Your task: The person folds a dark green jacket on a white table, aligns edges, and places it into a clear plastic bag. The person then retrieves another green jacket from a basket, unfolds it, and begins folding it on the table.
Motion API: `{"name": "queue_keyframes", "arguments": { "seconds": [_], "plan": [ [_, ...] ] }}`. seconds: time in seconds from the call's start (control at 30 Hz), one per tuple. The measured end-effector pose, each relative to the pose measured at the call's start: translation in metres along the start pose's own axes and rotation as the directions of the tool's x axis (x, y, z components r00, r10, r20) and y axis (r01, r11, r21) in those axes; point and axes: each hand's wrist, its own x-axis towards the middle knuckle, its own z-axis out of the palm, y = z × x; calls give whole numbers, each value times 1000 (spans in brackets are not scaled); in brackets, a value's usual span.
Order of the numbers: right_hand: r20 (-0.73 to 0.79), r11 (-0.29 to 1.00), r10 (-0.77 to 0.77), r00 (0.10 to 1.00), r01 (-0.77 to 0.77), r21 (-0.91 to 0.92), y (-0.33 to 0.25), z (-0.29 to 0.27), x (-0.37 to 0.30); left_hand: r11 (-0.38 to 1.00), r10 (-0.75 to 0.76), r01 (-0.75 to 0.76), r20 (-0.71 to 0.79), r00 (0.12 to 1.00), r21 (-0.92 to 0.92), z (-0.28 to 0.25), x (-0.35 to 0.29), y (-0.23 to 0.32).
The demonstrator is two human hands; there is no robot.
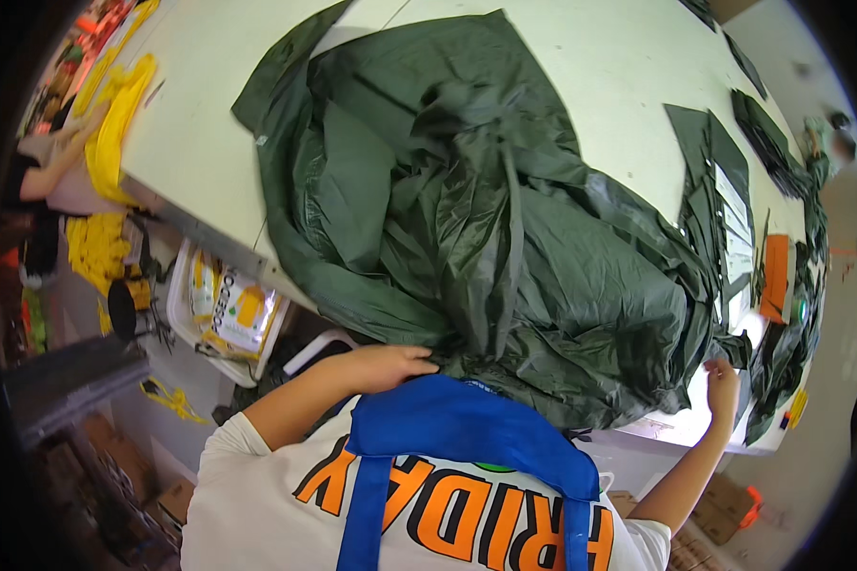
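Both hands on the edge of a dark green fabric heap (505,247) on the pale worktop (190,133).
Left hand (386,366) at 7 o'clock of the heap, fingers curled gripping its hem. Right hand (722,385) at 4 o'clock, fingers loosely spread, touching the edge. Cut green pieces (733,209) at 3 o'clock; blue strap (467,423) across the person's chest.

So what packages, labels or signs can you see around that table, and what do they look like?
Printed bags: in a white bin under the table's left edge; glossy, white and yellow-orange.
Orange card: at the table's right end, among dark green pieces; flat, upright rectangle.
Cardboard boxes: on the floor at lower right; brown.
Clear-windowed pieces: on the table at right; dark green frames, shiny panels.
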Motion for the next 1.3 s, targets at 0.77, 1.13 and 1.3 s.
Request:
{"name": "queue_keyframes", "arguments": {
  "seconds": [0.77, 1.13, 1.3],
  "plan": [
    [15, 652, -746, 666, 725, 222, -356, 127, -32, 448, -723, -662, -679, 126, -600, -53, -70, 12],
    [30, 193, -979, 199, 886, 421, -441, 171, -115, 865, -495, 124, -867, 53, -486, -80, -56, 12],
    [98, 130, -990, 104, 942, 309, -440, 174, -123, 848, -153, 528, -932, 328, 47, -113, -42, -11]
  ]
}}
